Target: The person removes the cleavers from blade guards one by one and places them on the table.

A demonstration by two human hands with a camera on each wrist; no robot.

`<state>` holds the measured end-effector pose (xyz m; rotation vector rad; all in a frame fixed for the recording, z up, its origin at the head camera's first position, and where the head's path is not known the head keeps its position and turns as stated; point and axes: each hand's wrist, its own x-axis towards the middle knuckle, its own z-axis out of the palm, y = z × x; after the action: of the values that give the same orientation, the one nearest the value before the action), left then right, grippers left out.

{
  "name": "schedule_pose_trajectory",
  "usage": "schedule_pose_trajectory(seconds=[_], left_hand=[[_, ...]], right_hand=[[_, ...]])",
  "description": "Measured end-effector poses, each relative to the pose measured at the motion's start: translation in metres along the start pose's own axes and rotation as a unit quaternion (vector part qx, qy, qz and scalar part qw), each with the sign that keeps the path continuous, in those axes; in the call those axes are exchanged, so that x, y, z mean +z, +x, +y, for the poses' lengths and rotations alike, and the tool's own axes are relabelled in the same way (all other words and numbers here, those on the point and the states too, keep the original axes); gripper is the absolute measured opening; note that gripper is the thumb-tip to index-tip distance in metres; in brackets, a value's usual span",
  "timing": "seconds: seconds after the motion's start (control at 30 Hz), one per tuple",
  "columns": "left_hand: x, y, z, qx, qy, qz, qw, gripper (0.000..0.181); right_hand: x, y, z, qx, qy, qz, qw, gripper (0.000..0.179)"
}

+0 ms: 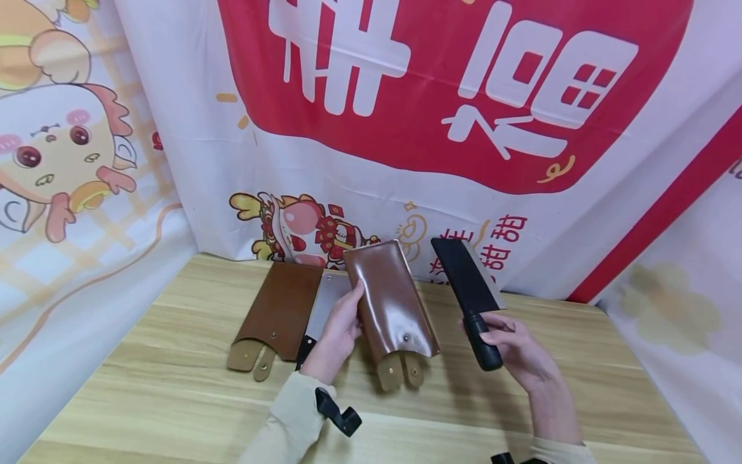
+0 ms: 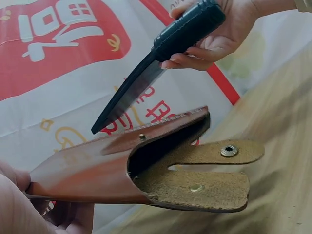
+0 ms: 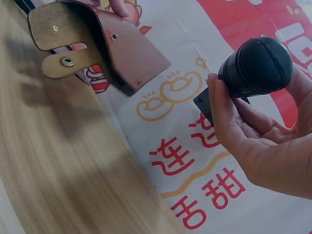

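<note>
My left hand [image 1: 338, 332] grips a glossy brown leather knife sheath [image 1: 390, 293] by its left edge, raised above the table. The sheath's mouth gapes toward me in the left wrist view, its two tan strap ends [image 2: 209, 187] unfastened and a metal snap on the narrower one. To the right, my right hand [image 1: 522, 348] holds a cleaver [image 1: 464, 274] by its black handle [image 3: 256, 68]. Its dark blade points up and away, apart from the sheath. In the right wrist view the handle's butt hides most of the blade.
A second brown sheath [image 1: 281, 303] lies on the wooden table [image 1: 145, 386] at the left. Beside it is another cleaver [image 1: 326, 303] with a bright blade, partly hidden by my left hand. A printed white and red cloth [image 1: 324, 148] hangs behind the table.
</note>
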<state>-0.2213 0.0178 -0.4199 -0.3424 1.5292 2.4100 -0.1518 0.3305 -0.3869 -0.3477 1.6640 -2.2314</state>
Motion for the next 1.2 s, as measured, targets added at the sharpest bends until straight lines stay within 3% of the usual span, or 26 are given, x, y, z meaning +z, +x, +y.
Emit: schedule_pose_trajectory(seconds=[0.2, 0.5, 0.77, 1.0, 1.2], left_hand=[[0.002, -0.002, -0.003, 0.002, 0.017, -0.011, 0.9998, 0.054], [0.007, 0.003, -0.012, -0.006, 0.035, -0.009, 0.9993, 0.035], [0.007, 0.008, -0.019, 0.006, 0.087, -0.013, 0.9961, 0.042], [0.005, 0.012, -0.026, 0.027, 0.104, 0.025, 0.9939, 0.049], [0.003, 0.016, -0.034, 0.059, 0.114, 0.046, 0.9906, 0.052]], right_hand=[[-0.003, 0.002, 0.005, 0.004, 0.01, -0.008, 0.9999, 0.041], [-0.01, 0.003, 0.011, 0.029, 0.009, 0.024, 0.9992, 0.039], [-0.014, 0.004, 0.015, 0.042, 0.011, 0.027, 0.9987, 0.037], [-0.012, 0.004, 0.016, 0.043, -0.001, 0.024, 0.9988, 0.035], [-0.01, 0.003, 0.017, 0.06, 0.001, 0.049, 0.9969, 0.027]])
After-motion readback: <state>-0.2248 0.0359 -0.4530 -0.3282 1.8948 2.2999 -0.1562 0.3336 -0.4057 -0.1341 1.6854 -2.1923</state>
